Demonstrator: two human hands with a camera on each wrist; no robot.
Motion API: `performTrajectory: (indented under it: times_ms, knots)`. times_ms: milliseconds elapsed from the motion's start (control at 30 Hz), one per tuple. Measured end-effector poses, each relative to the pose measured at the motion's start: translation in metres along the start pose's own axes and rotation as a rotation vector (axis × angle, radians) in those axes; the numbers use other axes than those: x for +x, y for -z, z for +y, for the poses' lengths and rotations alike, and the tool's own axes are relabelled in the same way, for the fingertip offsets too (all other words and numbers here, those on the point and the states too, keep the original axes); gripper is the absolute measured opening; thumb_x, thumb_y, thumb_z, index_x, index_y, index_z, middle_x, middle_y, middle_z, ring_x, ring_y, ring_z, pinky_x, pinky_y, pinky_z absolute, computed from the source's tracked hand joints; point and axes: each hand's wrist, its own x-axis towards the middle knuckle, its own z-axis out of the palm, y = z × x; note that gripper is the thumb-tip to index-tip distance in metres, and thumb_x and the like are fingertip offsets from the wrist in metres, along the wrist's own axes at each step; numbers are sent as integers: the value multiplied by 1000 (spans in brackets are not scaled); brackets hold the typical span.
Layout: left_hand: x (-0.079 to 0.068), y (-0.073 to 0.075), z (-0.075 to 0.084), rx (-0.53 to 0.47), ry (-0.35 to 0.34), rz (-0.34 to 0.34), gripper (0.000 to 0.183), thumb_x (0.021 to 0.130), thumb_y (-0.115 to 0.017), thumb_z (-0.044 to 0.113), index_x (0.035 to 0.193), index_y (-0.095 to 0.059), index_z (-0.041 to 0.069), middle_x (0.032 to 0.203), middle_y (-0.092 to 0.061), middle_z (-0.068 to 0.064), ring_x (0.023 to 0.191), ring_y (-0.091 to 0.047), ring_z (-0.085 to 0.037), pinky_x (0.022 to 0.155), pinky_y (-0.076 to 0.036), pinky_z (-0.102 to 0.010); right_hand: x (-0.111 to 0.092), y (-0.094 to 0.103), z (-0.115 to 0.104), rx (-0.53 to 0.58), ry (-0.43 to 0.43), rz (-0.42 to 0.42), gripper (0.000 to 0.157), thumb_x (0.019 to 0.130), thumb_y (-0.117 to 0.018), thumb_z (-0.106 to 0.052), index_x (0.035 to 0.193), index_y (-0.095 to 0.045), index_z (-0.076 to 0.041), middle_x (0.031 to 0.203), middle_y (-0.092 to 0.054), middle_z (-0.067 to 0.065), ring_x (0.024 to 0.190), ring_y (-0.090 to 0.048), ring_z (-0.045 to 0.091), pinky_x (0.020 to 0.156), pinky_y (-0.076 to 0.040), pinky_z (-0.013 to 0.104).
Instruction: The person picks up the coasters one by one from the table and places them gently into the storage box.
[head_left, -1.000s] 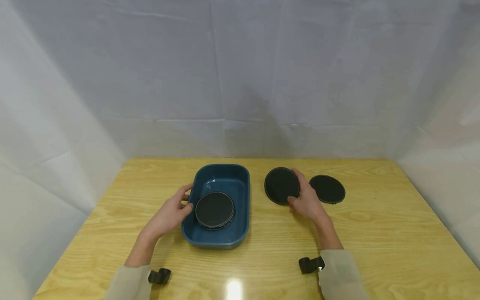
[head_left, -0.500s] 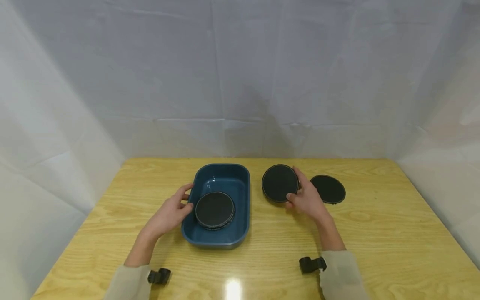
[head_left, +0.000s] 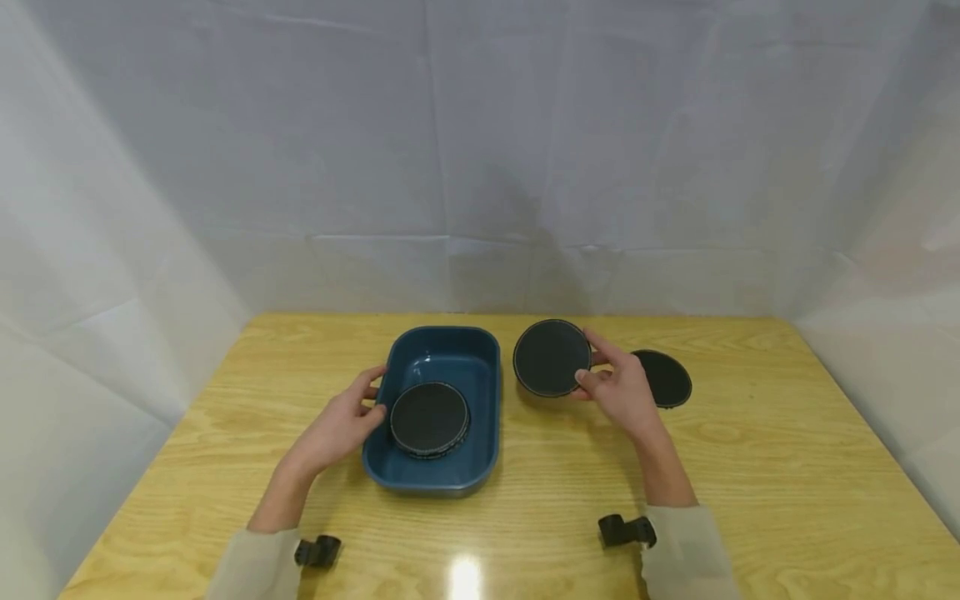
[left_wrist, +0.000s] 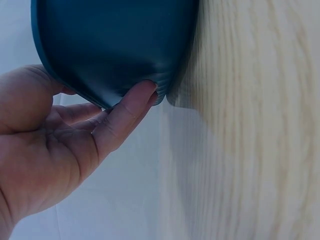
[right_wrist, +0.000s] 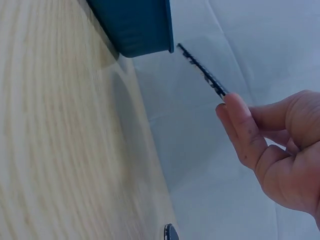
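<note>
In the head view my left hand (head_left: 343, 423) holds the left side of a deep blue rectangular container (head_left: 491, 417) with rounded corners. The left wrist view shows the fingers (left_wrist: 122, 117) along the container's outer wall and the thumb at its rim. Inside, toward the front, lies a stack of round black coasters (head_left: 429, 418) with pale stitched edges. My right hand (head_left: 624, 393) pinches another black coaster (head_left: 549, 358) by its right edge, to the right of the container. Seen edge-on in the right wrist view, this coaster (right_wrist: 202, 71) is tilted and off the table.
One more black coaster (head_left: 666, 380) lies flat on the wooden table (head_left: 765, 450), partly behind the right hand. Pale cloth (head_left: 480, 167) hangs behind the table and along both sides. A black wrist camera (head_left: 318, 552) is strapped at each cuff.
The right hand has raised its coaster from the table and brought it slightly left, toward the container. The left hand, the container and the stack inside stay where they were.
</note>
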Motion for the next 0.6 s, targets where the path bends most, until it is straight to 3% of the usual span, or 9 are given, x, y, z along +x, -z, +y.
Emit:
performTrajectory:
  times_ms: [333, 433, 600]
  knots:
    - [-2, -3, 4, -2, -6, -7, 60, 102, -46, 11, 157, -22, 5, 139, -46, -32, 116, -58, -42, 86, -54, -46, -2, -6, -7, 66, 5, 59, 67, 93, -58, 8, 154, -36, -8, 112, -48, 24, 68, -69, 23, 74, -59, 39]
    - [-1, -3, 5, -4, -3, -7, 60, 102, -46, 11, 157, -22, 5, 139, -46, -32, 116, -58, -43, 87, -54, -47, -2, -7, -10, 112, 5, 79, 67, 92, -59, 9, 153, -37, -7, 112, -52, 25, 70, -71, 20, 75, -59, 41]
    - [-1, -3, 8, 2, -9, -8, 59, 102, -45, 11, 156, -22, 4, 139, -46, -33, 116, -58, -43, 87, -54, -47, -2, -8, -13, 198, -18, 82, 68, 91, -62, 8, 152, -38, -8, 112, -56, 24, 72, -71, 14, 73, -59, 35]
